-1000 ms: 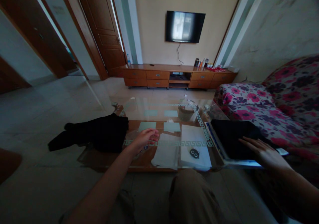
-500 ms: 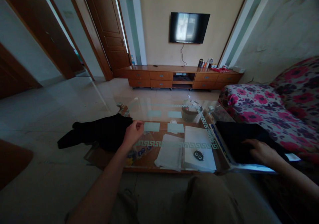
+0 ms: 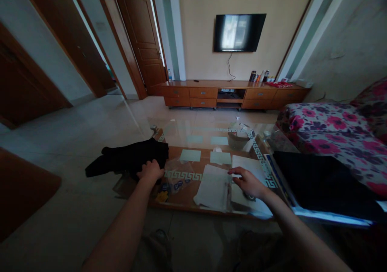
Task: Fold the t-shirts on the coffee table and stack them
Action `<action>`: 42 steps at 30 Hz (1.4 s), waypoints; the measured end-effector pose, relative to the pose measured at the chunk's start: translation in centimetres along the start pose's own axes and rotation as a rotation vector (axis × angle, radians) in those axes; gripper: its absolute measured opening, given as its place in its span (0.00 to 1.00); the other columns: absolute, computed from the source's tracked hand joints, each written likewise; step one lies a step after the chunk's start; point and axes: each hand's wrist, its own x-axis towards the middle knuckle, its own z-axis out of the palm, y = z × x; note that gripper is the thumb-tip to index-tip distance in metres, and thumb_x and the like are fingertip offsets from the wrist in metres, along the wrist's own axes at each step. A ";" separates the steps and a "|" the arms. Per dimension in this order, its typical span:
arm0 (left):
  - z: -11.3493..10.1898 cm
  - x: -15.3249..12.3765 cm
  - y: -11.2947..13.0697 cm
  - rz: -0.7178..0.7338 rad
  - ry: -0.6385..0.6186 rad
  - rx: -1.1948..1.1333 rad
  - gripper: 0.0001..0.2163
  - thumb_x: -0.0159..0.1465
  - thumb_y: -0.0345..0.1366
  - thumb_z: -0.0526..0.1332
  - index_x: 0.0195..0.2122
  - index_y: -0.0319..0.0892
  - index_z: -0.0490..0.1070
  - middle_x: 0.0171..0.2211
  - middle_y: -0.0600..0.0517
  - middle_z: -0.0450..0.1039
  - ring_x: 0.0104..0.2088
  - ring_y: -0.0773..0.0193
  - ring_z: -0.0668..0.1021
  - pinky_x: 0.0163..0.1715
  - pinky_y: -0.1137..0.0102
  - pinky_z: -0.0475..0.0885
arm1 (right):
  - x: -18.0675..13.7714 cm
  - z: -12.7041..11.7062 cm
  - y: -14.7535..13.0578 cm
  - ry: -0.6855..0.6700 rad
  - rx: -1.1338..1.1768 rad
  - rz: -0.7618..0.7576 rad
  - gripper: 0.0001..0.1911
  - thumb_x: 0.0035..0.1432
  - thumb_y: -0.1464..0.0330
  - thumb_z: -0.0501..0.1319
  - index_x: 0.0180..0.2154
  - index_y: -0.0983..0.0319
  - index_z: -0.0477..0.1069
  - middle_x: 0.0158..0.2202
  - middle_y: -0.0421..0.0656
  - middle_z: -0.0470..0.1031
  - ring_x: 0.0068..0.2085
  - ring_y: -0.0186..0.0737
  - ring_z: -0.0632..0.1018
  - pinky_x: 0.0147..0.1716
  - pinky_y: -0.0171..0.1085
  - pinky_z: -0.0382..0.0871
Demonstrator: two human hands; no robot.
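A black garment [image 3: 127,154] lies in a long bunch across the left end of the glass coffee table [image 3: 208,131], its far-left part reaching beyond the glass. My left hand [image 3: 151,171] rests at the garment's near right edge, fingers slightly spread and curving over the cloth. Above the middle right of the table is my right hand [image 3: 249,183], with thumb and fingers apart and nothing between them. To its right, a folded black cloth [image 3: 320,179] lies flat on a stack with pale blue-white edges.
White papers [image 3: 211,187] and a plastic packet [image 3: 178,183] show through the glass. A grey bowl-like container [image 3: 238,141] is toward the far right. A flowered sofa [image 3: 332,122] borders the right side; a low wooden cabinet [image 3: 202,96] stands beyond.
My right hand has left the folded black cloth and moved left over the papers. My left hand has shifted down onto the near edge of the black garment. The view has turned slightly left.
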 end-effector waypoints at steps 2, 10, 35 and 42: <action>0.0 0.4 0.2 -0.002 -0.016 0.005 0.22 0.62 0.43 0.59 0.56 0.43 0.71 0.60 0.32 0.65 0.59 0.33 0.67 0.51 0.35 0.64 | 0.0 1.2 0.4 -0.006 -0.023 -0.024 0.16 0.57 0.73 0.60 0.47 0.60 0.78 0.50 0.49 0.77 0.51 0.46 0.78 0.55 0.44 0.69; 0.3 -2.6 5.9 0.454 0.026 -0.181 0.11 0.64 0.34 0.54 0.39 0.38 0.75 0.47 0.37 0.71 0.50 0.45 0.72 0.49 0.50 0.69 | 1.1 1.9 -1.5 0.114 0.063 -0.055 0.15 0.60 0.74 0.57 0.47 0.59 0.76 0.48 0.47 0.76 0.51 0.44 0.77 0.57 0.46 0.68; -2.9 -7.2 8.6 0.753 -0.300 -0.846 0.31 0.55 0.50 0.71 0.58 0.45 0.73 0.59 0.43 0.74 0.60 0.45 0.74 0.62 0.55 0.65 | 2.3 1.9 -2.9 0.161 0.240 0.226 0.19 0.62 0.50 0.61 0.34 0.59 0.75 0.30 0.43 0.79 0.36 0.46 0.78 0.43 0.42 0.70; -5.9 -8.0 6.9 0.814 -0.695 -0.935 0.32 0.50 0.44 0.75 0.57 0.46 0.74 0.55 0.45 0.78 0.54 0.46 0.79 0.54 0.56 0.74 | 1.3 -0.8 -5.5 -0.006 1.233 0.505 0.19 0.62 0.52 0.63 0.43 0.61 0.77 0.39 0.48 0.83 0.40 0.47 0.83 0.43 0.43 0.77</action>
